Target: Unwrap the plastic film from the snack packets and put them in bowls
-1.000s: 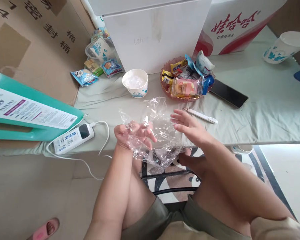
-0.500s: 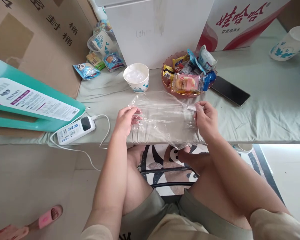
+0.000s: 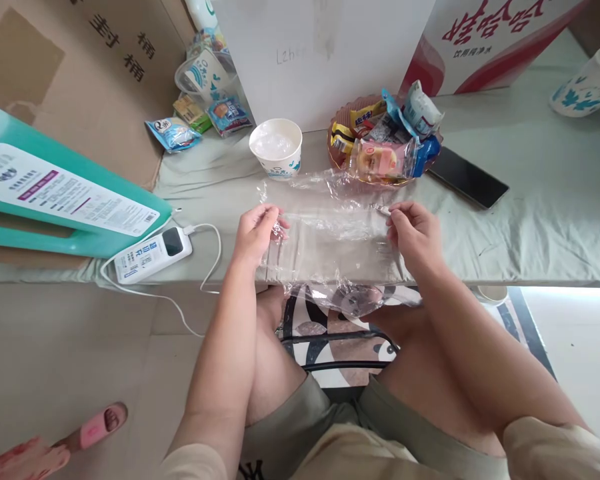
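Note:
A clear, crinkled plastic film [image 3: 330, 233] is stretched between my two hands above the front edge of the cloth-covered surface [image 3: 545, 233]. My left hand [image 3: 260, 230] pinches its left side between thumb and fingers. On the right side, my right hand [image 3: 413, 233] grips it the same way. The film's lower part hangs past the surface edge over my legs. Just beyond it stand a paper cup [image 3: 276, 148] with clear plastic inside and a reddish bowl [image 3: 336, 155] full of wrapped snacks.
A black phone [image 3: 470, 177] lies right of the bowl. At the left are a green jug [image 3: 75, 193], a white power bank [image 3: 153, 257] with a cable and snack packets [image 3: 173, 135]. Boxes [image 3: 325, 73] stand behind; another cup [image 3: 585, 83] is far right. A person's pink-slippered foot [image 3: 103, 427] shows lower left.
The film has spread out, its far edge now reaching the bowl and its near part hanging lower. Both hands keep their hold. At lower left, another person's hand has come further into view.

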A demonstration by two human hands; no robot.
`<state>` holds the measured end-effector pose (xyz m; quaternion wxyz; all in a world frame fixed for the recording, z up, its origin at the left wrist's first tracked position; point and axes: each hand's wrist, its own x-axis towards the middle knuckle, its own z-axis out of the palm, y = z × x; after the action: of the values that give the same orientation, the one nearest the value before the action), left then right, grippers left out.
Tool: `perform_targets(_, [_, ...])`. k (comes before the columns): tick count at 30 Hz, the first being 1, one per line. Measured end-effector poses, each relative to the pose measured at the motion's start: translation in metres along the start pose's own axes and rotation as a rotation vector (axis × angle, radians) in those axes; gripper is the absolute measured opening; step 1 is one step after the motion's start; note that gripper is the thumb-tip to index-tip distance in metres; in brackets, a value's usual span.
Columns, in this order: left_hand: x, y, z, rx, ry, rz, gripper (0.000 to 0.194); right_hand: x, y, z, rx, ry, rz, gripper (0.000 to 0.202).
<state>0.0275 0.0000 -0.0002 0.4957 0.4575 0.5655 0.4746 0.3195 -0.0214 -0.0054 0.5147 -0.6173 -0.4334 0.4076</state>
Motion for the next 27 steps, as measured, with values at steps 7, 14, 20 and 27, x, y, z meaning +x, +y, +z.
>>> perform_targets(7, [-0.006, 0.001, -0.004, 0.142, -0.239, -0.11, 0.042, 0.005, 0.003, -0.005, 0.06, 0.115, -0.138, 0.02])
perform_targets(14, [-0.001, -0.004, 0.0, 0.047, -0.05, 0.055, 0.032, 0.002, 0.006, -0.013, 0.028, -0.171, -0.033, 0.022])
perform_targets(20, [-0.002, 0.001, -0.003, 0.003, -0.074, 0.024, 0.026, 0.002, 0.004, -0.016, -0.064, -0.113, -0.004, 0.02])
perform_targets(27, [-0.004, 0.008, -0.01, -0.271, -0.138, -0.003, 0.019, 0.004, 0.008, -0.02, 0.224, -0.164, -0.203, 0.042])
